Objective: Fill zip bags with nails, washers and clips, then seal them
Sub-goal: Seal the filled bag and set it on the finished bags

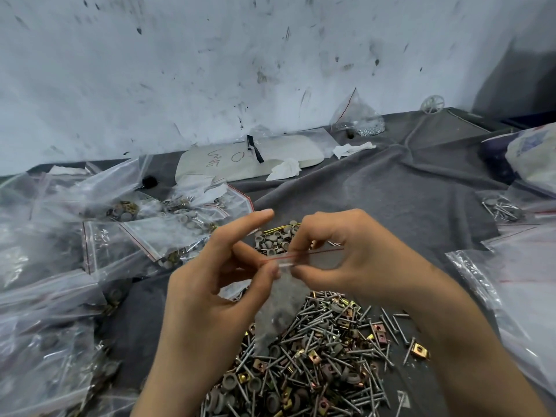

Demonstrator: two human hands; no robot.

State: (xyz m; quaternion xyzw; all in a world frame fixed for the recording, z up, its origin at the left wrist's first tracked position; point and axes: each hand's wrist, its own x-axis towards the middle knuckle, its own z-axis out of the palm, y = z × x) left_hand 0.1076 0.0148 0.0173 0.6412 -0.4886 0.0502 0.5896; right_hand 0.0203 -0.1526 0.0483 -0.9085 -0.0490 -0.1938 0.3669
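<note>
Filled bags (99,236) lie left of the hardware pile (316,356).

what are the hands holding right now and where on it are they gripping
Both hands hold one small clear zip bag by its top edge, at the red zip line. The left hand pinches the left end, the right hand the strip beside it; the bag hangs below.

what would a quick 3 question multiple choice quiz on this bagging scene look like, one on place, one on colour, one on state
1. Where is the loose pile of nails?
A. below the hands
B. against the wall
C. on the white foam sheet

2. What colour is the line along the top of the held zip bag?
A. blue
B. red
C. green

3. How is the held bag kept up?
A. lying flat on the cloth
B. left hand alone
C. pinched at its top by left hand and right hand

Answers: 1 A, the pile lies under the wrists. 2 B, a red strip runs between the fingers. 3 C, both hands grip the top edge.
</note>
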